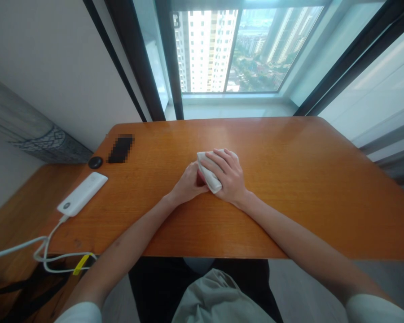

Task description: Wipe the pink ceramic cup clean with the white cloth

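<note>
A folded white cloth is bunched between my two hands, just above or on the middle of the wooden table; I cannot tell whether it touches the top. My right hand lies over the cloth from the right, its fingers wrapped across it. From the left, my left hand curls in against the cloth's edge, thumb toward me. Its fingertips go out of sight behind the cloth. A dark reddish patch shows inside its grip, and I cannot make out whether that is an object or shaded skin.
On the wooden table, a white power bank with a white cable lies at the left edge. Near it are a round black object and a pixelated dark rectangle. A window stands beyond the far edge.
</note>
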Available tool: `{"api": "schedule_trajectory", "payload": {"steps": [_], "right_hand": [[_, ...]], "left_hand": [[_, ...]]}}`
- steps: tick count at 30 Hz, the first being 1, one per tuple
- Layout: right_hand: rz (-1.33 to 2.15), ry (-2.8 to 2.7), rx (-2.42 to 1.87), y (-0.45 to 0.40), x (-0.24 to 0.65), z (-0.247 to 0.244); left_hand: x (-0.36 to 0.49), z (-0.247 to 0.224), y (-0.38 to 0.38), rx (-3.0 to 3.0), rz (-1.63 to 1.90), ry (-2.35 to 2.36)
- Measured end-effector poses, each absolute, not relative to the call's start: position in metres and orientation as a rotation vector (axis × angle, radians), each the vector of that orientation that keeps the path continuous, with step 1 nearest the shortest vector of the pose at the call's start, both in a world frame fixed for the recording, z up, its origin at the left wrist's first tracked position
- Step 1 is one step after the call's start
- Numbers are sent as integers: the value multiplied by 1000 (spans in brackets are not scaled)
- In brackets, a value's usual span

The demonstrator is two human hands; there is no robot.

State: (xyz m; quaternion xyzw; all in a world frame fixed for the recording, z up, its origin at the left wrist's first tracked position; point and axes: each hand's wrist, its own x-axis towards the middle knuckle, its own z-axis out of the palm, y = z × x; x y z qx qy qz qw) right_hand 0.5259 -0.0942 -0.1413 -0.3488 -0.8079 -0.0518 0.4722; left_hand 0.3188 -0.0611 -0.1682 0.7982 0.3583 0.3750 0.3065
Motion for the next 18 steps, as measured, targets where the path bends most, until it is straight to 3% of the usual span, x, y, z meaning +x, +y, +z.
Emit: {"api": "schedule_trajectory", "payload": {"steps": [7,13,18], "right_hand": [[-15,-2110,-724,-92,524,-143],[342,-1505,-1014,-81,525,-156],[161,-1846,-880,-95,519,-149]], "left_hand": [[312,-166,-67,2000,882,934],[318,-155,-69,2020,976,1075],[313,-162,-69,1985,943,1084]]}}
